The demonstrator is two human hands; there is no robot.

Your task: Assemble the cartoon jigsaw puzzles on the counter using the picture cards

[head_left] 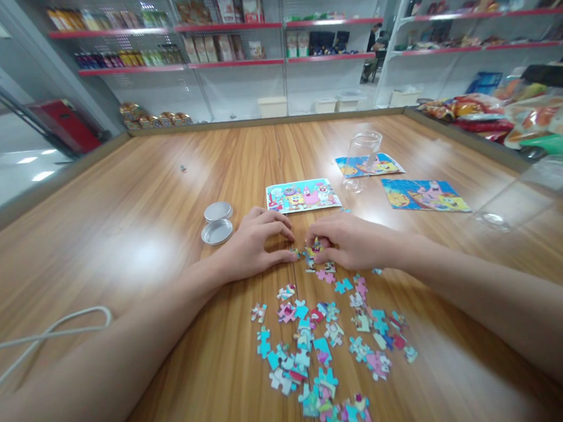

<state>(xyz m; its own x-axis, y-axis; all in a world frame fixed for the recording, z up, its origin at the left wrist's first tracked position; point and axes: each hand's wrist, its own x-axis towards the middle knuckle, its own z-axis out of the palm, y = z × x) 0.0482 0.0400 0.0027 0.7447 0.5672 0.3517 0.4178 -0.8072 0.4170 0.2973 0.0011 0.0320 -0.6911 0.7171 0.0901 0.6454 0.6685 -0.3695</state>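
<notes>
My left hand (257, 242) is curved on the table, thumb and fingertips around the edge of a small puzzle piece (296, 252) that is partly hidden. Beside it, my right hand (349, 239) pinches a yellow puzzle piece (316, 247), which sits against other pieces just below. Toward me lie several loose jigsaw pieces, such as a turquoise piece (322, 351), a pink piece (379, 365) and a blue piece (343, 286). Just beyond my hands rests a cartoon picture card (303, 196) with characters on a turquoise background.
Two round metal lids (217, 232) lie left of my hands. At right are a blue cartoon card (425, 196), another card (382, 163) behind a clear jar (363, 152), and a clear container (526, 192) on its side. A white cable (73, 331) crosses the left. Stocked shelves stand beyond.
</notes>
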